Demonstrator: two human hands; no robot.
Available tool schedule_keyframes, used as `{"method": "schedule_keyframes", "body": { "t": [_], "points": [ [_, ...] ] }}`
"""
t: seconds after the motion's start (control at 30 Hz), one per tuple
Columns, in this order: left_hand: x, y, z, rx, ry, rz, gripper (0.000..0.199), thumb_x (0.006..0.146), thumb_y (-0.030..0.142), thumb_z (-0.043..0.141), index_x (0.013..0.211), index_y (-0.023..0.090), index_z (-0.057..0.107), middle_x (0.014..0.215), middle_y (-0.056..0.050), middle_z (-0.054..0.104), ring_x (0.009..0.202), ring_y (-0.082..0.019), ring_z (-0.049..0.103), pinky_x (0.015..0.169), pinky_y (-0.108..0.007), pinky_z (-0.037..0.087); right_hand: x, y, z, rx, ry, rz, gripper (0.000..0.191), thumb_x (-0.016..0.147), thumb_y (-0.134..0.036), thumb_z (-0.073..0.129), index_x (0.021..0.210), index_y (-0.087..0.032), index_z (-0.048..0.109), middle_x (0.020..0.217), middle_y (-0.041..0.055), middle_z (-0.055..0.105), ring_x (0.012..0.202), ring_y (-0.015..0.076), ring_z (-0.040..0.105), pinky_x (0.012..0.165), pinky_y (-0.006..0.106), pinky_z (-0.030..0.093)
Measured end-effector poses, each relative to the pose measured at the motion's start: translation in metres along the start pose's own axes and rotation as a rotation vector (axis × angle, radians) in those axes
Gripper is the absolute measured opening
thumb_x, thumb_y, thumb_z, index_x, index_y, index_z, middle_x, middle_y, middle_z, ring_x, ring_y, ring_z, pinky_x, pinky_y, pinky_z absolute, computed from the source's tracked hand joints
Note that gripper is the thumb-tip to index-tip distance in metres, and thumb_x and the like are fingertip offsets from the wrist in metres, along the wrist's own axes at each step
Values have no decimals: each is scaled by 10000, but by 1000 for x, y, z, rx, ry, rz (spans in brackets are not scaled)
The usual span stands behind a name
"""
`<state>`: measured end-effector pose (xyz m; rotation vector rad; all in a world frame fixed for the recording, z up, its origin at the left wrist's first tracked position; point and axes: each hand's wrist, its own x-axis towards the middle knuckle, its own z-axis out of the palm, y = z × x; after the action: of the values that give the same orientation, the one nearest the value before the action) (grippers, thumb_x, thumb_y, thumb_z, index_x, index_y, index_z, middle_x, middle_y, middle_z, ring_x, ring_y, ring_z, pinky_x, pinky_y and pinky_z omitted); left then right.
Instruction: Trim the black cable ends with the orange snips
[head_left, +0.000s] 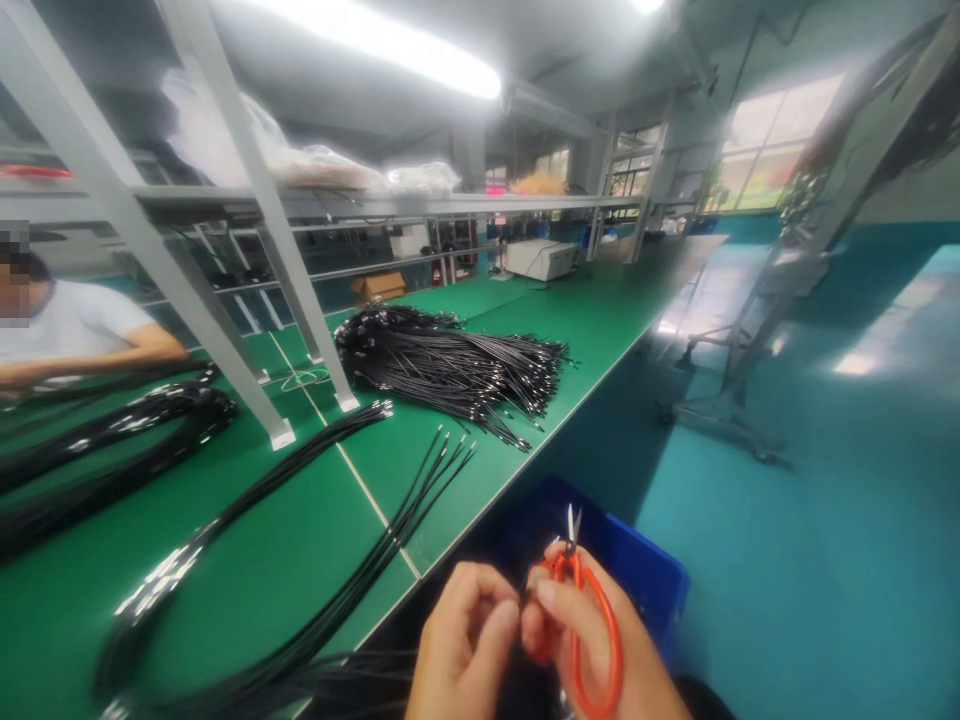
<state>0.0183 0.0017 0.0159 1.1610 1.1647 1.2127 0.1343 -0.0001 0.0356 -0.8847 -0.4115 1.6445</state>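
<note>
Orange-handled scissors [616, 640] rest in my right hand [592, 610], their short blades pointing up and slightly apart. My left hand [469, 640] is closed in a pinch, its fingertips almost meeting those of my right hand. Whatever lies between the fingertips is too small or hidden to make out. Both hands are in front of the table edge, over a blue bin [652, 565]. To their left, a bundle of black cables [352, 575] with metal tips curves across the green tabletop [420, 480].
A large heap of black cables [450, 365] lies further back on the table. Grey shelf posts [292, 220] rise from the tabletop. At the left, a person in a white shirt [90, 320] sits by more coiled cables [112, 440]. A wheeled rack [739, 400] stands at the right.
</note>
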Motion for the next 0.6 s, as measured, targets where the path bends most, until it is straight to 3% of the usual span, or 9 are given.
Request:
{"method": "schedule_keyframes", "body": {
  "t": [0.1, 0.2, 0.33, 0.6],
  "points": [
    [1, 10, 6, 58, 58, 73, 208, 788, 397, 632, 830, 197, 594, 616, 29, 537, 512, -131, 499, 465, -217, 400, 1, 2, 6, -29, 33, -23, 313, 618, -279, 838, 819, -235, 602, 671, -30, 606, 577, 148, 579, 559, 250, 482],
    [4, 16, 9, 110, 98, 93, 192, 796, 348, 633, 704, 192, 569, 592, 21, 536, 500, -133, 503, 467, -229, 415, 1, 3, 9, -69, 28, -69, 317, 610, -316, 842, 818, -242, 615, 660, -18, 605, 570, 163, 563, 546, 259, 482],
    [7, 20, 5, -139, -49, -12, 215, 795, 341, 654, 665, 181, 594, 517, 13, 608, 477, -140, 560, 488, -236, 436, 2, 4, 6, -38, -47, -55, 262, 669, -268, 802, 809, -217, 586, 589, -40, 577, 520, 120, 511, 512, 215, 454],
    [7, 19, 9, -446, -50, -69, 276, 728, 381, 747, 716, 166, 575, 504, 42, 600, 462, -95, 513, 486, -198, 384, 3, 6, 3, 22, -50, -36, 251, 670, -224, 791, 808, -200, 584, 613, -34, 607, 548, 121, 534, 537, 224, 468]
  ]
}}
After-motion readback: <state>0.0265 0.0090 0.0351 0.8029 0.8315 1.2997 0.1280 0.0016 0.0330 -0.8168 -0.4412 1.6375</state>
